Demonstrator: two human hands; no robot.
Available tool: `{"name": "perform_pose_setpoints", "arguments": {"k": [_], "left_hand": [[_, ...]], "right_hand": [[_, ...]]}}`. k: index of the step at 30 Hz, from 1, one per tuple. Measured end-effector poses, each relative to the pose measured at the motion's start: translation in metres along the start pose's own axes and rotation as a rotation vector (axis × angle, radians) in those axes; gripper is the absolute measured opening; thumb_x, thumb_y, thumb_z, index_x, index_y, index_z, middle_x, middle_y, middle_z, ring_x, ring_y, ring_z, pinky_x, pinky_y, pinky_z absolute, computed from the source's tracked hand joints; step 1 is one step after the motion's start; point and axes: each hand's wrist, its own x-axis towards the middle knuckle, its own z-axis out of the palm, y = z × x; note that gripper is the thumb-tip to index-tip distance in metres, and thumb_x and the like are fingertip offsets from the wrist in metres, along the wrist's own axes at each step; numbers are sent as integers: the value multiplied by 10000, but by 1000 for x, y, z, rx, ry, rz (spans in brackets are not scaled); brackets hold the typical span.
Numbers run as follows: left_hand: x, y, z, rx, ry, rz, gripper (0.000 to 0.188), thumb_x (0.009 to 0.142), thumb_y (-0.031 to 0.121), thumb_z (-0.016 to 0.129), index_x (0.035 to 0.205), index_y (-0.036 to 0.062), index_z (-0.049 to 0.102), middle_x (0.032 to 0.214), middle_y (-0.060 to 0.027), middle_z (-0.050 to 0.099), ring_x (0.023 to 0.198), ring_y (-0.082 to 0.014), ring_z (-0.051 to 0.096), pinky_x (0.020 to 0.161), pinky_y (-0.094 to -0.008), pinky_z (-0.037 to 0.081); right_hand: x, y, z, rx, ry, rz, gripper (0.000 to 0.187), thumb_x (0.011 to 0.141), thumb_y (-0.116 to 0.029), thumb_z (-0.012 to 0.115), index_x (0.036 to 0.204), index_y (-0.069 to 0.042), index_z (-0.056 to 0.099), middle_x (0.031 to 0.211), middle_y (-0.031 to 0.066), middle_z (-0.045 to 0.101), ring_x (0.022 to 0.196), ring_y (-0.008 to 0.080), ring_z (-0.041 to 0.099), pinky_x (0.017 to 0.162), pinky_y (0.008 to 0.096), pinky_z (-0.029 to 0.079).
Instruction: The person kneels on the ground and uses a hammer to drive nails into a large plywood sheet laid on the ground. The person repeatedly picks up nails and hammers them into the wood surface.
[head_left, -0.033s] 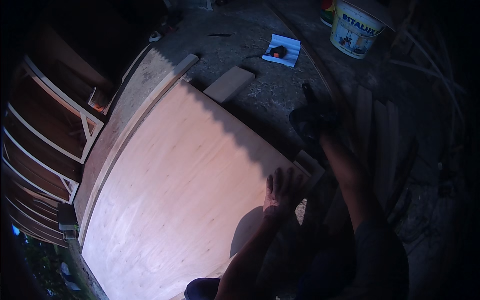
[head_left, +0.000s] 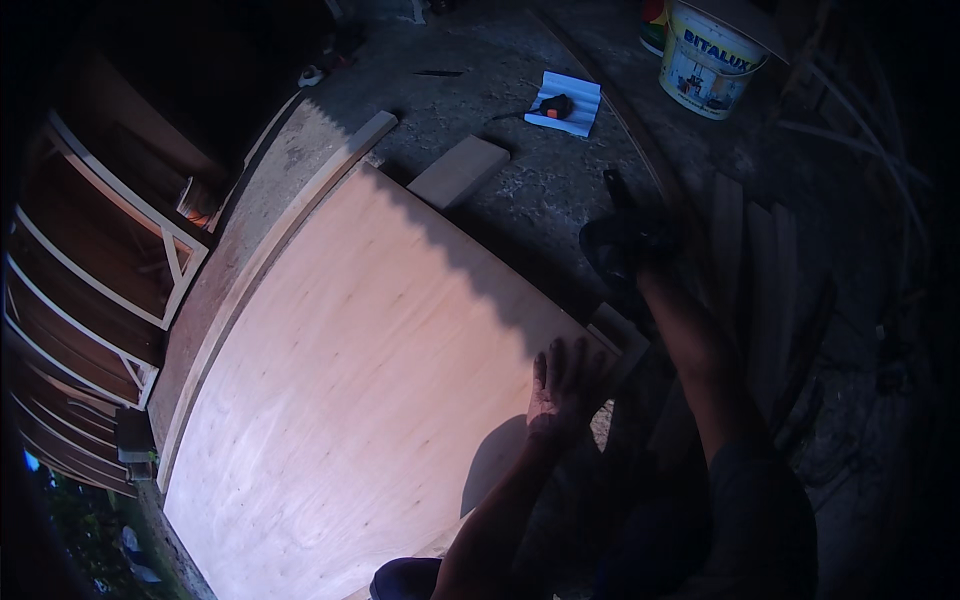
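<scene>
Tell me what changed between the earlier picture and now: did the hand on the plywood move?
Nothing visibly changed. One hand lies flat, fingers spread, near the right edge of the plywood sheet, exactly as in the earlier picture. Which hand it is cannot be told for sure. The short board, the white bucket and the white sheet with a small tool lie as they did.

Left hand (head_left: 565, 385): no shift shows; it lies flat with fingers spread at the same spot by the right edge of the plywood sheet (head_left: 370, 400).
Plywood sheet: no move; its edges and the jagged shadow line across it fall where they did.
Foot (head_left: 625, 245): same place, beyond the sheet's far corner.
View: same framing; only the picture size differs.
Overall: no change can be told between the two pictures.
</scene>
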Motion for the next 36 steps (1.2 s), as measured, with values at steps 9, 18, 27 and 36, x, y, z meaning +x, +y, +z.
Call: {"name": "perform_pose_setpoints", "arguments": {"k": [9, 18, 27, 36], "left_hand": [[2, 1, -9, 32, -33, -17, 694, 992, 401, 542, 1621, 267, 279, 1688, -177, 189, 1548, -496, 116, 1222, -670, 122], [3, 0, -8, -12, -41, -23, 705, 987, 448, 555, 1614, 260, 291, 1685, -180, 193, 1539, -510, 124, 1215, -674, 129], [2, -6, 3, 37, 12, -25, 744, 946, 519, 597, 1597, 269, 337, 1682, -178, 212, 1539, -507, 137, 1214, -669, 134], [0, -13, 10, 96, 35, -37, 675, 981, 486, 528, 1591, 258, 350, 1684, -173, 213, 1541, -500, 140, 1220, -666, 127]], "right_hand": [[-1, -7, 4, 11, -11, 12, 286, 927, -166, 581, 1139, -6, 684, 976, 151, 680, 923, 254, 667, 803, 401, 518], [22, 5, -26, 245, -43, 122, 268, 922, -148, 584, 1120, -2, 690, 933, 143, 688, 879, 243, 681, 768, 396, 530], [24, 17, -45, 559, -168, 325, 250, 918, -130, 588, 1102, 2, 696, 890, 135, 696, 834, 233, 695, 733, 392, 541], [-56, -46, -125, 559, -421, 96, 227, 848, -21, 711, 1069, 31, 717, 865, 86, 700, 772, 152, 682, 702, 290, 562]]}}
